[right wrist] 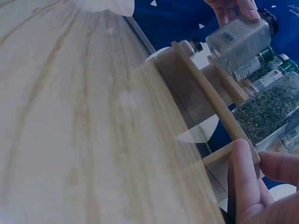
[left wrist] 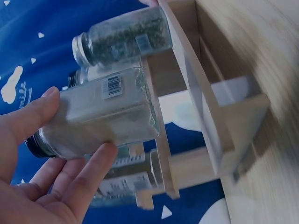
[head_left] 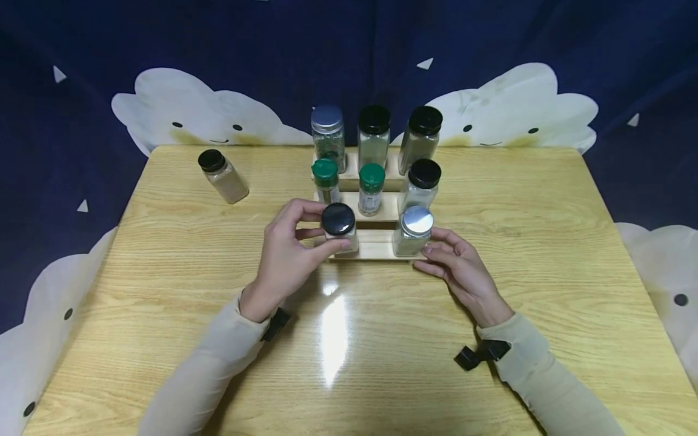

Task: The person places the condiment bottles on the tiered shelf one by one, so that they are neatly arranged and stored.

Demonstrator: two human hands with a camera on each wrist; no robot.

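My left hand point(head_left: 286, 248) grips a square glass spice jar point(left wrist: 103, 112) with a black lid and pale powder inside, between thumb and fingers. The jar is at the left part of the front tier of a wooden tiered spice rack point(head_left: 376, 249), its base close to the front rail in the left wrist view. My right hand point(head_left: 463, 263) pinches the rack's front right corner, thumb on one side and fingers on the other. Right beside those fingers, a silver-lidded jar of green dried herbs point(right wrist: 271, 109) stands on the same tier.
Two small green-capped jars point(head_left: 371, 188) and a black-lidded jar point(head_left: 418, 191) occupy the middle tier. Behind them stand a silver-lidded herb jar point(head_left: 329, 139) and two black-lidded jars point(head_left: 373, 136). Another black-lidded jar point(head_left: 226, 180) stands on the wooden table point(head_left: 163, 254) at the back left.
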